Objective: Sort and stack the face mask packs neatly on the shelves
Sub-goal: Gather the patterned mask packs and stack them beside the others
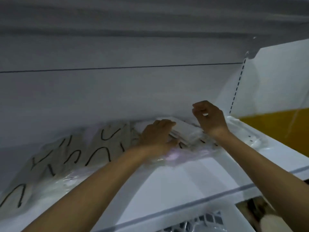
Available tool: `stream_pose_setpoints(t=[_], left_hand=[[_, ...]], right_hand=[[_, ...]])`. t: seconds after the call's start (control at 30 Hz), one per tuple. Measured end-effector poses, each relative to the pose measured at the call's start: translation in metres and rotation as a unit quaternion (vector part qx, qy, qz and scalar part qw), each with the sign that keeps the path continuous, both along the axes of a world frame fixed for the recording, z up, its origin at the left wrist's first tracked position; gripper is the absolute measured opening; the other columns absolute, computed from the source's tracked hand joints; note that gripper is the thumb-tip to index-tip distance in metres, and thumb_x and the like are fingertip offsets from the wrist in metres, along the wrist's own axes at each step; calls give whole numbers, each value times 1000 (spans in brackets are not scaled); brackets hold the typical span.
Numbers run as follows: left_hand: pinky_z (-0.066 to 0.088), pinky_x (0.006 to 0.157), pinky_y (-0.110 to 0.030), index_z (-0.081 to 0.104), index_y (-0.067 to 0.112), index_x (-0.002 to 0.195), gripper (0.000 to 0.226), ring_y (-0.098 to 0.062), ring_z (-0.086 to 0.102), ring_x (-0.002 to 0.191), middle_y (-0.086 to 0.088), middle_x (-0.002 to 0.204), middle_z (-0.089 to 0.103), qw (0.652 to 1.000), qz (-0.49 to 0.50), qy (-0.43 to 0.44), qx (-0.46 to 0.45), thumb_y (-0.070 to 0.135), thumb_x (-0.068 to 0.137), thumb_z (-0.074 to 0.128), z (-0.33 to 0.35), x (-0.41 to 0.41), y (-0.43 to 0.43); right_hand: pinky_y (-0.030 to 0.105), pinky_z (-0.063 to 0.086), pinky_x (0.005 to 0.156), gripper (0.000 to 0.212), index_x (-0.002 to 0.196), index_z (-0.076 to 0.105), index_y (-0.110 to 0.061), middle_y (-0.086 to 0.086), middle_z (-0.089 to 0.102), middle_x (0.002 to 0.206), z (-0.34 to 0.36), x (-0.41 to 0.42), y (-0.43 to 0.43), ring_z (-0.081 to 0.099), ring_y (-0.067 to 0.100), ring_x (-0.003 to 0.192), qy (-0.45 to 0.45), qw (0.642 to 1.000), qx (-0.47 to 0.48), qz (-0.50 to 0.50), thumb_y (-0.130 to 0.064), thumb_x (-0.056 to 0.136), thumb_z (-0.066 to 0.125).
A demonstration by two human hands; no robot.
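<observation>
Both forearms reached up from the near edge of the white shelf [192, 180]. On it, toward the back, lay clear mask packs [70, 158] in a loose, overlapping row. The left hand [157, 136] lay flat on one pack, fingers nearly straight, pressing it. The right hand [209, 117] hovered just above, fingers curled, apparently holding nothing. Stacking seemed under way; next, the pressed pack likely needed squaring against its neighbours.

Mask packs [70, 153] along shelf [184, 178] back, left of divider panel [275, 77].
</observation>
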State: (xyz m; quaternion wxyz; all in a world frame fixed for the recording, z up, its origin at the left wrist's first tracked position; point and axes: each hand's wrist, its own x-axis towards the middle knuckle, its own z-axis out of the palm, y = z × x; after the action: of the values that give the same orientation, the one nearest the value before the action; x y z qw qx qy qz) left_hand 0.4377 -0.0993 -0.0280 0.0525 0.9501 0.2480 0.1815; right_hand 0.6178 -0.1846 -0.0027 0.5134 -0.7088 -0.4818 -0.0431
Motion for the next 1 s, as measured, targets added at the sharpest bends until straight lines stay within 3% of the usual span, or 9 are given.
stream_pose_setpoints(t=[0.13, 0.27, 0.37, 0.47, 0.57, 0.67, 0.77, 0.9, 1.0], left_hand=[[30, 106, -29, 46, 14, 141, 60, -22, 44, 133, -3, 146, 47, 999, 39, -13, -26, 48, 92, 40, -36, 9, -9], [27, 104, -30, 63, 8, 124, 55, -25, 58, 121, -8, 131, 61, 997, 52, -51, 29, 43, 90, 40, -63, 5, -13], [31, 104, -26, 62, 10, 121, 49, -19, 50, 123, -5, 132, 59, 992, 47, -119, -10, 44, 90, 46, -62, 5, -13], [42, 82, -27, 62, 15, 97, 30, -14, 53, 98, 3, 102, 61, 984, 48, -169, -8, 41, 83, 55, -56, 4, -15], [39, 75, -25, 60, 19, 89, 21, -14, 52, 90, 7, 94, 58, 983, 53, -176, -6, 37, 82, 51, -53, 4, -15], [38, 74, -23, 59, 20, 88, 20, -13, 50, 88, 8, 92, 57, 983, 55, -175, -6, 37, 81, 51, -54, 5, -14], [40, 77, -25, 60, 22, 90, 20, -12, 51, 90, 10, 94, 57, 983, 49, -178, -16, 38, 81, 53, -54, 6, -10], [43, 80, -27, 65, 26, 94, 21, -9, 53, 94, 13, 99, 58, 981, 50, -185, -9, 40, 83, 54, -57, 6, -6], [45, 80, -29, 66, 28, 95, 23, -9, 54, 94, 16, 100, 59, 981, 48, -186, -12, 42, 86, 51, -58, 5, -6]], right_hand=[[18, 42, 89, 28, 121, 64, -19, -3, 66, 116, 0, 15, 14, 61, 14, 109, 25, 997, -46, 50, -28, 94, 60], [27, 21, 116, 71, 149, 34, -27, -3, 31, 156, -53, 10, 25, 28, 14, 143, -93, 937, -308, 134, -64, 89, 46], [35, 15, 120, 108, 153, 19, -32, -5, 16, 161, -73, 17, 24, 14, 13, 148, -132, 928, -317, 143, -90, 62, 28], [33, 17, 119, 120, 153, 17, -32, -8, 16, 160, -70, 24, 26, 16, 12, 147, -120, 923, -319, 180, -89, 49, 38], [20, 38, 99, 89, 138, 42, -30, -9, 44, 140, -71, 25, 22, 47, 2, 118, -25, 956, -214, 201, -64, 60, 67], [3, 36, 74, 46, 110, 56, -28, -8, 57, 108, -68, 25, 21, 53, -1, 89, 10, 977, -125, 175, -47, 68, 59], [12, 40, 68, 37, 102, 61, -27, -8, 63, 88, -66, 23, 21, 59, 15, 84, -59, 980, -136, 131, -48, 74, 52], [31, 44, 83, 42, 128, 52, -23, 0, 63, 112, -64, 11, 16, 59, 24, 103, -177, 960, -187, 111, -40, 89, 58], [36, 45, 77, 35, 131, 49, -20, 8, 66, 109, -62, 7, 18, 61, 31, 101, -205, 956, -200, 67, -28, 97, 45]])
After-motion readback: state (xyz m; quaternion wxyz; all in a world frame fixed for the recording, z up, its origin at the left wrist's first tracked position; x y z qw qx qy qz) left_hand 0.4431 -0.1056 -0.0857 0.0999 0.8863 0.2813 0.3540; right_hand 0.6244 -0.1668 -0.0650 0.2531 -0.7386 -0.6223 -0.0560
